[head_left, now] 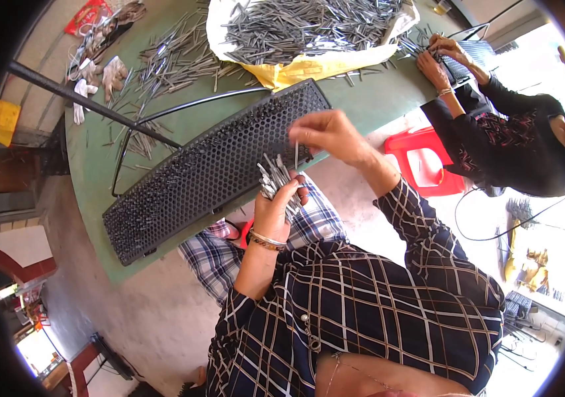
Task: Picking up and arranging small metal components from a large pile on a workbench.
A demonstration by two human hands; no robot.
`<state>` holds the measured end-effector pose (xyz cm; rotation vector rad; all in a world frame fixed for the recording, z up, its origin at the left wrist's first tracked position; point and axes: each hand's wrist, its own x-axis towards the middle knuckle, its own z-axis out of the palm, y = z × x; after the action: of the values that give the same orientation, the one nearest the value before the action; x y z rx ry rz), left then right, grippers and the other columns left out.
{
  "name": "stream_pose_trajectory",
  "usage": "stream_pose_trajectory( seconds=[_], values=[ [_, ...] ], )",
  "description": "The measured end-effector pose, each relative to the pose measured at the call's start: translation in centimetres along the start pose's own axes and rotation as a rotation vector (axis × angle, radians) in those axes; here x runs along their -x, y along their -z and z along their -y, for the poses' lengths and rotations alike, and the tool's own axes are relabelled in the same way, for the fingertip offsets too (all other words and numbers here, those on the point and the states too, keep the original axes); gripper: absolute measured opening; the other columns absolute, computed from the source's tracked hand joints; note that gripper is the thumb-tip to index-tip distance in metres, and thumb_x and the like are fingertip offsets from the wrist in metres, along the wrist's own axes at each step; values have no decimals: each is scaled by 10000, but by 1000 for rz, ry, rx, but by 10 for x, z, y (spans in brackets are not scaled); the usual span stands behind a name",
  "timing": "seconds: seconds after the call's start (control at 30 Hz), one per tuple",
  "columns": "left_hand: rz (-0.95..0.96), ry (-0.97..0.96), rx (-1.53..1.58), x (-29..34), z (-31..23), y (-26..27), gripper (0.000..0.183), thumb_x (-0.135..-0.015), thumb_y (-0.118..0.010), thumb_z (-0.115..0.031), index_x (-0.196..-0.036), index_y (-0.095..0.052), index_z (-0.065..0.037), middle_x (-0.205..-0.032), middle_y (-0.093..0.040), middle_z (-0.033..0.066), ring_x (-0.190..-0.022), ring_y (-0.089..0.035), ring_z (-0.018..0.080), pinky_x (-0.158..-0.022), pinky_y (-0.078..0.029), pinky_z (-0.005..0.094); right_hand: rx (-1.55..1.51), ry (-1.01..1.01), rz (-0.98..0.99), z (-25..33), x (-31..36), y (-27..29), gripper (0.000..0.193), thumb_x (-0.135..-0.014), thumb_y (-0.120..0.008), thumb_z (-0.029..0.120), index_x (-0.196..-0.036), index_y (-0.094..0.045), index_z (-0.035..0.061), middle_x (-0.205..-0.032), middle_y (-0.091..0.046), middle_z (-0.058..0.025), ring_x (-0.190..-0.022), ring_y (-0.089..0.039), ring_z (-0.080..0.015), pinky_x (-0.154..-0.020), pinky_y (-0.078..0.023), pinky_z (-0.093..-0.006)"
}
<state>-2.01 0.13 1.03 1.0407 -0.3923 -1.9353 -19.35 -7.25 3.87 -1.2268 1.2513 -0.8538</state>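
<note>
- Currently, the left grip [279, 210] is closed around a bundle [273, 180] of thin grey metal sticks, their ends fanning out above the fingers.
- Right grip [333, 135]: thumb and forefinger appear to pinch a single stick [296, 155], upright just beside the bundle; the fingertips are blurred.
- Position of both: over the near edge of a black rack [246, 151], toward its right end.
- Rack: a long plate full of round holes, lying aslant along the near edge of the green counter [90, 193]. Dark stick ends crowd its left part and far edge; many holes around the middle show bare.
- Behind the rack: black metal bars [157, 135], with loose sticks [186, 56] strewn over the counter.
- Far side: a white and yellow sack [325, 68], spread wide, bearing a large heap [309, 26] of similar sticks.
- Far left: pale work gloves [114, 76] and a red packet [88, 17].
- Right side: a co-worker [524, 149] in a dark top, arms extended to a second rack [478, 53]; a red stool [398, 142] stands near.
</note>
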Motion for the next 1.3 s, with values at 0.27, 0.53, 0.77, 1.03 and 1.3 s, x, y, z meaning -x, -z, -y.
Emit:
stream_pose_trajectory(
  seconds=[0.27,0.53,0.77,1.03,1.3],
  values=[
    [30,65,-2,-5,5,7,153,-818,-577,-25,-969,-577,-4,-826,-599,69,-684,-624,179,-579,-513,291,278,354,-437,-1,-45,31,223,-826,-669,145,-994,-663,-1,-757,-659,-39,-615,-533,-53,-555,-434,-203],
    [43,66,-13,-3,5,9,162,-826,-594,-42,-979,-569,7,-859,-602,78,-722,-632,190,-611,-536,302,433,517,-437,-19,-55,21,188,-796,-679,159,-931,-678,28,-799,-662,-107,-641,-626,-182,-598,-487,-289],
    [5,121,3,-3,1,8,171,-828,-607,-61,-987,-585,-2,-885,-613,70,-765,-635,174,-667,-558,313,760,664,-383,-27,-51,18,173,-786,-679,139,-936,-689,56,-850,-607,-79,-711,-620,-225,-638,-497,-302],
    [97,70,-41,-4,-3,10,158,-836,-602,-67,-987,-588,-23,-857,-624,68,-745,-619,164,-602,-521,293,380,488,-252,20,-35,0,235,-853,-643,196,-1043,-660,60,-816,-565,-10,-616,-489,-75,-545,-405,-237],
    [139,-34,-41,-1,-7,3,199,-837,-599,-39,-1032,-575,-5,-893,-628,80,-770,-614,167,-621,-519,302,475,401,93,30,-25,0,316,-828,-675,291,-965,-675,6,-748,-621,-29,-664,-544,-72,-570,-439,-239]
  ],
)
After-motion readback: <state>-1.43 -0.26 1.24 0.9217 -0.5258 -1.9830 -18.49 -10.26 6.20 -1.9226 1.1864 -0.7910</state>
